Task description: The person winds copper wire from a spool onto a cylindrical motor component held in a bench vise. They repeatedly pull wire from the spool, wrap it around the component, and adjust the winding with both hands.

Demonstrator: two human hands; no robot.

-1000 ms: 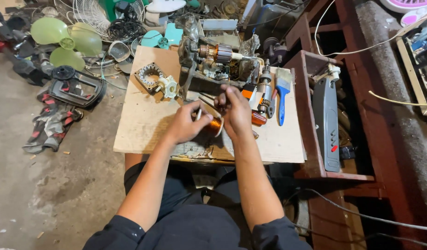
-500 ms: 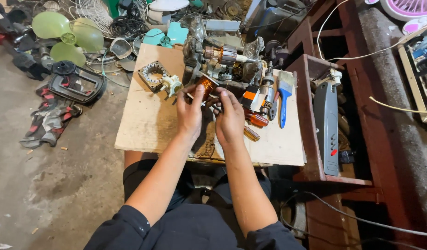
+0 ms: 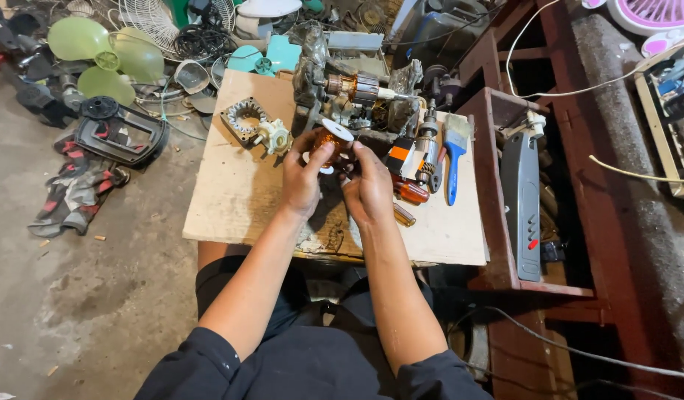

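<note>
Lifted from the near edge toward the board's (image 3: 231, 200) middle, a copper-wound spool (image 3: 331, 138) is pinched between left hand (image 3: 301, 181) and right hand (image 3: 369, 185) fingertips.

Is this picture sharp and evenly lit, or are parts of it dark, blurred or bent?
Head view: the light is soft and even on the work board, with only faint shadows; the left hand and right hand, both on a copper wire spool, look fairly sharp; the dark clothing at the bottom loses detail; straight edges bow slightly toward the corners, like a wide lens.
</note>
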